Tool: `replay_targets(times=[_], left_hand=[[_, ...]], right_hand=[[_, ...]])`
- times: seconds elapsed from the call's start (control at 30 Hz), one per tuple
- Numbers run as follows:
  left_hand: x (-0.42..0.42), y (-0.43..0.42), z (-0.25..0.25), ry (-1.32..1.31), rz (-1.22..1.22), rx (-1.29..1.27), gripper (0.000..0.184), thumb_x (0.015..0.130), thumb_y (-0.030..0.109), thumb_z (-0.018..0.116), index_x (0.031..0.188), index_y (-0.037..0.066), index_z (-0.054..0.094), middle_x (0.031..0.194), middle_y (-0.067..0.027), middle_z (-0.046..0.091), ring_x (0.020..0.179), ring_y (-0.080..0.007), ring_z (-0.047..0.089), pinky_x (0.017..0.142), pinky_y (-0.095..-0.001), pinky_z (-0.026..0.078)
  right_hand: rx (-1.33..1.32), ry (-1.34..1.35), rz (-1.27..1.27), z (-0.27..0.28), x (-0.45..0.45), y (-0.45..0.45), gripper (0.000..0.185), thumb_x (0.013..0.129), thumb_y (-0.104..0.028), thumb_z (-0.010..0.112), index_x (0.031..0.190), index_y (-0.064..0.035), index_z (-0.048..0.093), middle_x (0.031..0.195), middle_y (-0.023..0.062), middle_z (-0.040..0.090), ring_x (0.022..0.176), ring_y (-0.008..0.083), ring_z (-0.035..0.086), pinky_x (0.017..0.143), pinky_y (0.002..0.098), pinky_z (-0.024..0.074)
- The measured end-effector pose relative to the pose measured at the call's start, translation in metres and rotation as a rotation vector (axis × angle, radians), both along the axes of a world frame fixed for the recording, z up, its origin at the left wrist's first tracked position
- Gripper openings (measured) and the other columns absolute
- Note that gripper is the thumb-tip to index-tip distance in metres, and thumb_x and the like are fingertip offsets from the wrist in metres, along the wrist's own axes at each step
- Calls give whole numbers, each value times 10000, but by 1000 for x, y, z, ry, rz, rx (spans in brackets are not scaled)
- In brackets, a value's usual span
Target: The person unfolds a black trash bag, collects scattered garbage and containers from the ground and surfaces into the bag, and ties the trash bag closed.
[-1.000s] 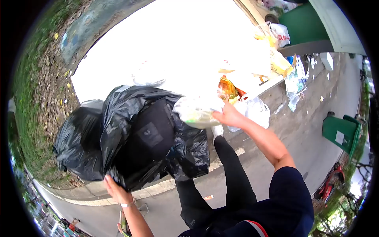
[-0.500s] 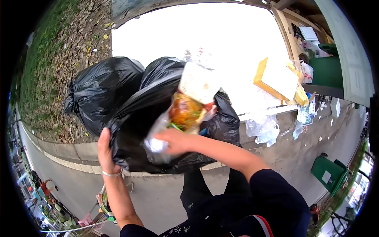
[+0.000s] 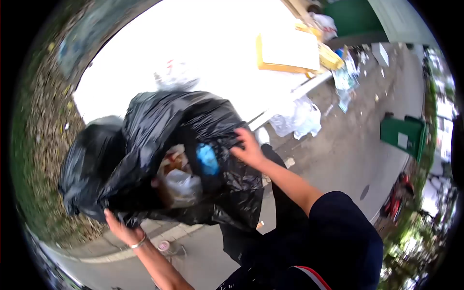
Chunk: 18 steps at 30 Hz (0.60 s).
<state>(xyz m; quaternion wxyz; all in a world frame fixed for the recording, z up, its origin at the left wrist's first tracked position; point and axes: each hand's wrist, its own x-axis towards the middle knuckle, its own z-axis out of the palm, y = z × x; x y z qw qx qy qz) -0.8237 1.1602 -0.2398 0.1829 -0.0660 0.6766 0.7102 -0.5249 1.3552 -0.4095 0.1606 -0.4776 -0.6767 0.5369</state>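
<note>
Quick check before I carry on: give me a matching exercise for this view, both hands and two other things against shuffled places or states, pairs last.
1. left hand
2. green bin with a pale label
3. right hand
4. blue item

A. inside the open black bag
B. empty, by the bag's right side
C. at the bag's lower-left rim
D. toward the picture's right edge

Pairs: 1-C, 2-D, 3-B, 4-A

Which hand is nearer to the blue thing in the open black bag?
Right hand: just right of the blue thing. Left hand: farther, at the left edge of the black bag.
</note>
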Motion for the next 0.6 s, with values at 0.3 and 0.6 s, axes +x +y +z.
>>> replay_targets(times=[0.3, 0.6], left_hand=[[59, 96, -96, 314, -85, -680, 360, 767, 248, 472, 1005, -20, 439, 998, -116, 473, 857, -222, 477, 735, -305, 403], [85, 124, -161, 632, -537, -1674, 433, 728, 142, 456, 1141, 54, 360, 1101, -164, 404, 972, -264, 426, 811, -327, 371]], right_hand=[[-290, -553, -1356, -250, 317, 178, 978, 542, -276, 707, 1188, 87, 69, 1102, 196, 374, 982, 246, 406, 822, 317, 338], [-155, -300, -954, -341, 419, 218, 423, 600, -137, 661, 945, -3, 455, 898, 114, 489, 770, 190, 488, 616, 300, 405]])
